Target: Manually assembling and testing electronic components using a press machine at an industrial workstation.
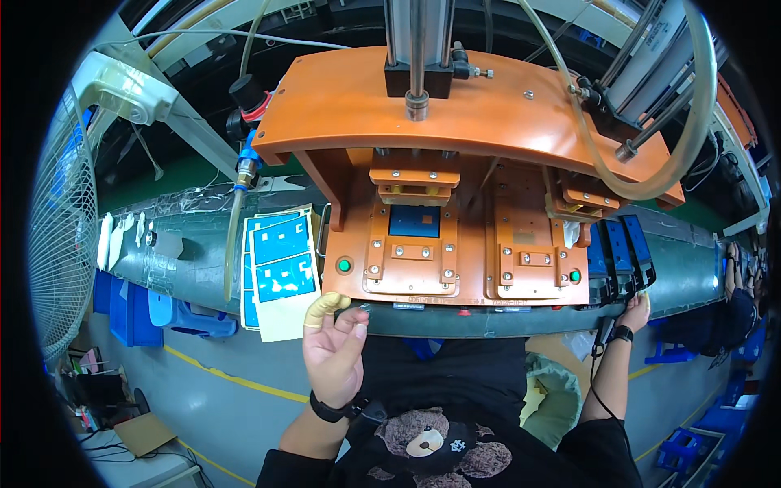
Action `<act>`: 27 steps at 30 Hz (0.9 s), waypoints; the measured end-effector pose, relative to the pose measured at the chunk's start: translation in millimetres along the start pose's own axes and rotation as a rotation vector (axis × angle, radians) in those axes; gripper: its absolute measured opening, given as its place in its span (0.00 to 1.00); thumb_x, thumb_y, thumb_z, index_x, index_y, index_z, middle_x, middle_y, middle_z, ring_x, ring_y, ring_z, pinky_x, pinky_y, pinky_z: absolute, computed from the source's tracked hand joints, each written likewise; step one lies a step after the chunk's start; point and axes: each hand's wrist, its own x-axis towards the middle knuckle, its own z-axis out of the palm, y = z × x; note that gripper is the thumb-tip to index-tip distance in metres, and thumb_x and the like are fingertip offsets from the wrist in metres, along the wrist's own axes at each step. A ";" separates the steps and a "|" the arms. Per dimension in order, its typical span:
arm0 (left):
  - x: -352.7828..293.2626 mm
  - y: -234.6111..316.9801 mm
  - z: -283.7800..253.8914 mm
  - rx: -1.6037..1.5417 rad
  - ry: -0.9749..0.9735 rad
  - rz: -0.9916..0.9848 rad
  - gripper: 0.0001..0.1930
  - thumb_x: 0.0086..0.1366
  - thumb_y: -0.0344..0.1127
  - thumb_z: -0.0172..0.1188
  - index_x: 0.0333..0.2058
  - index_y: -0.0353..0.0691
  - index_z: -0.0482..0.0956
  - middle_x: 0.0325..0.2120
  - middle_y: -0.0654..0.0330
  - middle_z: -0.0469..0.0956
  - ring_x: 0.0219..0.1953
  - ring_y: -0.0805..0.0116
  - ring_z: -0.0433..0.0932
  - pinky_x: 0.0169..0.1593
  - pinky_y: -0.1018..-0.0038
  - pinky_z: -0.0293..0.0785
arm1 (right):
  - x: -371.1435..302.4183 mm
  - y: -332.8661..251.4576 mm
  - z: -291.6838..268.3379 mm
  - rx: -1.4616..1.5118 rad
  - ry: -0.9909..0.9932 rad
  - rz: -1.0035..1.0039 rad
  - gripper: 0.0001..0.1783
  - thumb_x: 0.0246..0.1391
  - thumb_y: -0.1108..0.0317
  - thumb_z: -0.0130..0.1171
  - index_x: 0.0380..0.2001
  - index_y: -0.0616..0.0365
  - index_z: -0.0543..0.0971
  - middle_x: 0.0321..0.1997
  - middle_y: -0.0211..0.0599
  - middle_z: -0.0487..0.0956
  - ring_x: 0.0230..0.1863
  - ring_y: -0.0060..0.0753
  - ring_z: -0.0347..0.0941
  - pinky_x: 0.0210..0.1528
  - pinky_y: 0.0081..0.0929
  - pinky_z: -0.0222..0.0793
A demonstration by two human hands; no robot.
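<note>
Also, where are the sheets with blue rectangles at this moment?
In the head view, the blue-and-cream sheets lie at the near edge of the green bench, just left of the orange press, up and left from the left hand.

The dark green tabletop (195, 228) runs from left to right, its surface scuffed and shiny in patches. A broad orange press (358, 102) stands on its middle. Just left of the press lie overlapping blue-and-white sheets (285, 276), reaching past the near edge. To its right sit black-edged blue panels (621, 248), side by side. Pale strips (116, 241) lie near the left end.
</note>
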 end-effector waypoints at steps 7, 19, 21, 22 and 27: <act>-0.7 -11.5 -0.5 0.063 -0.022 0.016 0.25 0.55 0.13 0.56 0.51 0.38 0.68 0.46 0.59 0.70 0.43 0.67 0.73 0.49 0.73 0.69 | 4.2 2.2 -6.5 -0.024 -0.004 -0.031 0.15 0.59 0.70 0.53 0.49 0.63 0.72 0.39 0.34 0.77 0.37 0.24 0.74 0.37 0.17 0.70; 3.1 -14.1 0.8 0.122 -0.003 0.058 0.27 0.54 0.12 0.54 0.52 0.40 0.64 0.40 0.63 0.65 0.39 0.68 0.71 0.46 0.73 0.67 | -3.2 -0.7 -1.0 -0.010 0.005 -0.030 0.15 0.60 0.70 0.53 0.49 0.64 0.72 0.41 0.37 0.77 0.39 0.26 0.75 0.39 0.18 0.71; 4.0 -14.0 1.1 0.143 0.001 0.046 0.26 0.53 0.12 0.53 0.49 0.41 0.64 0.38 0.64 0.64 0.39 0.68 0.71 0.45 0.74 0.67 | -2.0 -0.2 -2.4 -0.018 0.008 -0.048 0.15 0.60 0.70 0.53 0.49 0.64 0.72 0.42 0.37 0.76 0.40 0.26 0.74 0.39 0.18 0.71; 4.4 -14.5 0.9 0.142 0.001 0.044 0.26 0.53 0.12 0.53 0.49 0.41 0.64 0.38 0.64 0.64 0.39 0.68 0.71 0.45 0.74 0.67 | -0.1 0.0 -4.7 -0.027 -0.009 -0.054 0.15 0.60 0.70 0.53 0.49 0.63 0.72 0.42 0.37 0.77 0.40 0.26 0.75 0.39 0.18 0.72; 5.4 -13.6 4.2 0.152 -0.019 0.076 0.25 0.52 0.09 0.51 0.44 0.42 0.59 0.37 0.63 0.61 0.37 0.71 0.71 0.42 0.77 0.68 | -1.3 0.4 -4.1 -0.016 0.004 -0.033 0.16 0.60 0.70 0.53 0.49 0.63 0.72 0.42 0.37 0.77 0.39 0.26 0.75 0.39 0.18 0.72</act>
